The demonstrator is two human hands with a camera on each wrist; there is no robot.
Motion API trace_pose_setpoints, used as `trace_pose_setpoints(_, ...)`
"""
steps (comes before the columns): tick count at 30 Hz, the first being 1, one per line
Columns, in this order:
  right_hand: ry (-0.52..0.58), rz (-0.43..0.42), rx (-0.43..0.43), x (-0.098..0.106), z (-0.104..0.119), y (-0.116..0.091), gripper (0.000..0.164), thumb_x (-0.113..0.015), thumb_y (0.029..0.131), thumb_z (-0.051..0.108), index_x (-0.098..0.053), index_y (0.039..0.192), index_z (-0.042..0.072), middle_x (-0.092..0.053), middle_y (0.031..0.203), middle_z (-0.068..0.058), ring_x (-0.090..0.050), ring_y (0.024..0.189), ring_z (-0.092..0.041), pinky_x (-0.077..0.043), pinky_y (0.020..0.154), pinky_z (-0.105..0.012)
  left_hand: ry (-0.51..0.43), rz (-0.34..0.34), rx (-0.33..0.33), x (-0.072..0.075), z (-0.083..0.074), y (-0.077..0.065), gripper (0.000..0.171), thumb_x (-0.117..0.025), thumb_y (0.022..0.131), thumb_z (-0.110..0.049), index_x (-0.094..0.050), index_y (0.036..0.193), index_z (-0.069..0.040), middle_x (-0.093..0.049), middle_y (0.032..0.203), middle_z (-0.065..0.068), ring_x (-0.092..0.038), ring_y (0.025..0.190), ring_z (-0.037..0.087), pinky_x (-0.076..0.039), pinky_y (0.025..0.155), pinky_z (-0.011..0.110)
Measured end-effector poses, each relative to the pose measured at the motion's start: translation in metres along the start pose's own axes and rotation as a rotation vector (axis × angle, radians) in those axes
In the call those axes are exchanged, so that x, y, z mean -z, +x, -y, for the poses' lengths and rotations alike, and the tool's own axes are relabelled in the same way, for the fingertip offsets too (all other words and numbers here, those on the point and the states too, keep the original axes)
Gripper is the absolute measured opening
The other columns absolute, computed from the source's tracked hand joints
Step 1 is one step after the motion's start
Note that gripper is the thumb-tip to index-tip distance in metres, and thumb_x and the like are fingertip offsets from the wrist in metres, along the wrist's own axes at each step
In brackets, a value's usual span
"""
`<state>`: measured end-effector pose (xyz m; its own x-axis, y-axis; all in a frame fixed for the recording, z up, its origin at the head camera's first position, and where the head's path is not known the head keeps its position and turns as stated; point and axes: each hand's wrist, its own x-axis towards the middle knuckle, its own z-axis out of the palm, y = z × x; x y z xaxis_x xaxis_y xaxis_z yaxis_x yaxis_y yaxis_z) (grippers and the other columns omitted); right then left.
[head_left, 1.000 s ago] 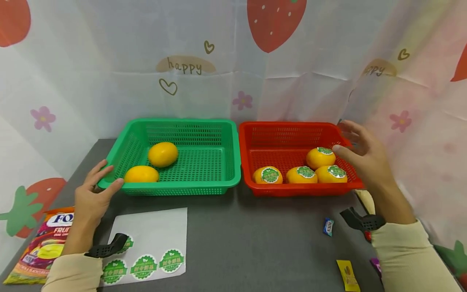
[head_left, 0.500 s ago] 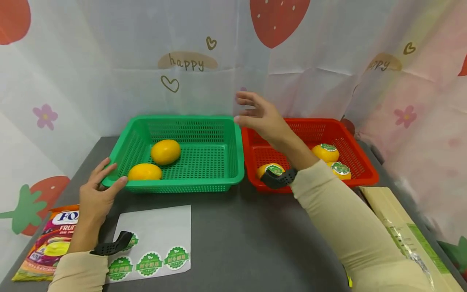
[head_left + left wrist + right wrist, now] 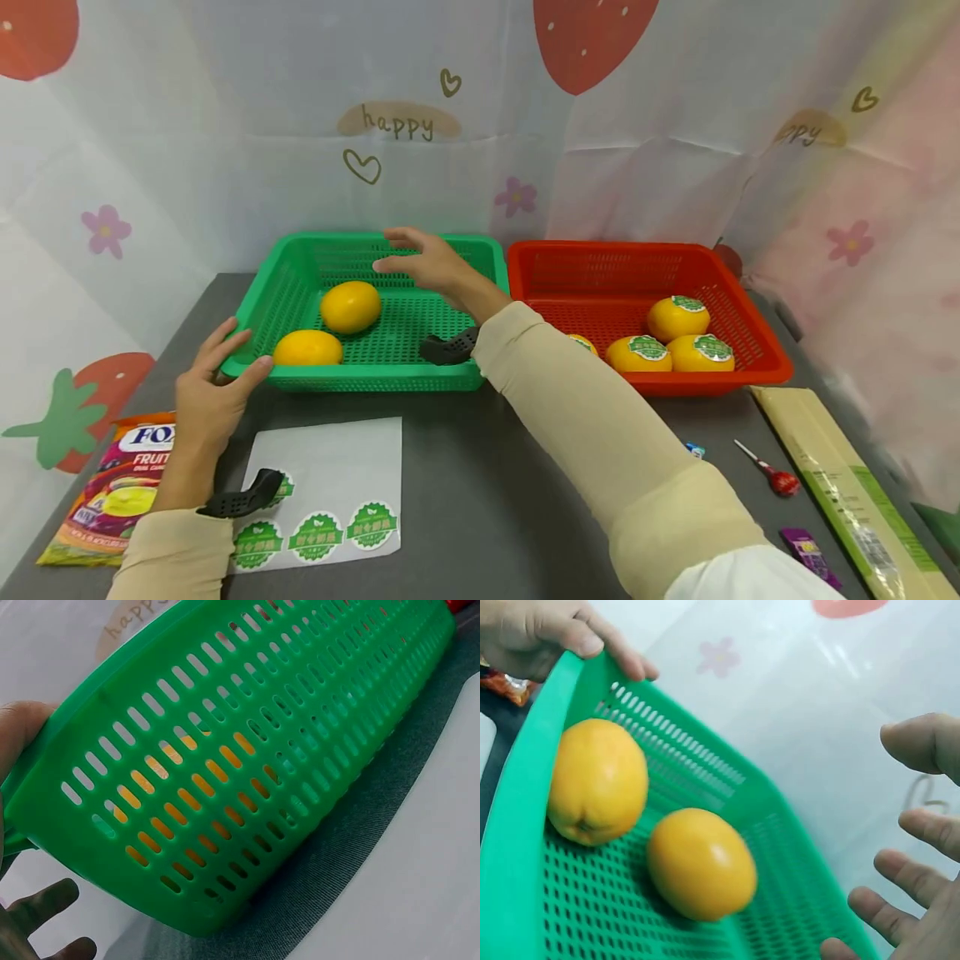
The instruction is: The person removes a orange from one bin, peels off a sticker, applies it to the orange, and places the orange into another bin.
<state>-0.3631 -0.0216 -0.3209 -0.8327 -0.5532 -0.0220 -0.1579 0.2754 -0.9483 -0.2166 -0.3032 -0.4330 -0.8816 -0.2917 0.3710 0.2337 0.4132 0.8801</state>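
Note:
At the green basket's [image 3: 382,382] front left corner, my left hand [image 3: 213,396] holds the rim, its thumb on the front edge. The left wrist view shows the thumb [image 3: 22,735] on the rim and two fingers apart from the wall. My right hand [image 3: 431,262] hovers over the green basket, fingers spread and holding nothing. Two smooth yellow-orange fruits, a rear one [image 3: 351,307] and a front one [image 3: 307,347], lie inside at the left. In the red basket [image 3: 585,283] sit several similar fruits [image 3: 678,319] with green stickers; my right sleeve partly hides one.
A white sheet [image 3: 330,467] with several green round stickers lies in front of the green basket. A candy bag [image 3: 123,492] is at the left. On the right are a lollipop [image 3: 780,479], a purple wrapped sweet [image 3: 810,557] and a long beige packet [image 3: 847,483].
My right hand has swept left, from the red basket's right side to above the green basket. The left hand keeps its place on the corner. The fruits have not moved.

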Motion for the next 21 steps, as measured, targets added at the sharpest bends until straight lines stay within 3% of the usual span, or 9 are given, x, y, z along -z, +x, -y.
trace_pose_setpoints(8, -0.098, 0.044, -0.061, -0.029, -0.011, 0.027, 0.068, -0.067, 0.092, 0.033, -0.034, 0.151, 0.025, -0.03, 0.153, 0.004, -0.029, 0.137, -0.021, -0.034, 0.103, -0.041, -0.042, -0.017, -0.006, -0.004, 0.002, 0.003, 0.048, -0.069, 0.089, -0.004, -0.055, 0.134, 0.003, -0.039, 0.149, 0.003, -0.05, 0.114, 0.008, -0.042, 0.081, 0.009)
trace_pose_setpoints(15, -0.19, 0.159, -0.131, -0.049, -0.02, 0.039, 0.074, -0.063, 0.092, 0.03, -0.023, 0.154, 0.032, -0.017, 0.158, 0.005, -0.02, 0.142, -0.021, -0.028, 0.107, -0.046, -0.027, -0.01, -0.008, 0.0, 0.003, 0.0, 0.047, -0.068, 0.089, -0.003, -0.055, 0.133, 0.004, -0.039, 0.149, 0.005, -0.051, 0.115, 0.008, -0.041, 0.083, 0.009)
trace_pose_setpoints(18, -0.26, 0.227, -0.146, -0.055, -0.024, 0.043, 0.078, -0.062, 0.092, 0.029, -0.017, 0.155, 0.034, -0.015, 0.159, 0.004, -0.021, 0.141, -0.022, -0.028, 0.107, -0.046, -0.022, 0.0, -0.006, 0.002, -0.004, -0.003, 0.046, -0.068, 0.089, -0.002, -0.054, 0.132, 0.006, -0.038, 0.149, 0.008, -0.05, 0.115, 0.008, -0.041, 0.082, 0.009)
trace_pose_setpoints(21, -0.285, 0.233, -0.126, -0.054, -0.025, 0.043, 0.075, -0.061, 0.092, 0.026, -0.021, 0.155, 0.03, -0.025, 0.156, 0.0, -0.029, 0.137, -0.022, -0.033, 0.104, -0.042, -0.031, 0.011, -0.01, 0.001, -0.02, -0.005, 0.046, -0.067, 0.089, -0.002, -0.054, 0.131, 0.009, -0.038, 0.149, 0.011, -0.05, 0.115, 0.007, -0.041, 0.083, 0.009)
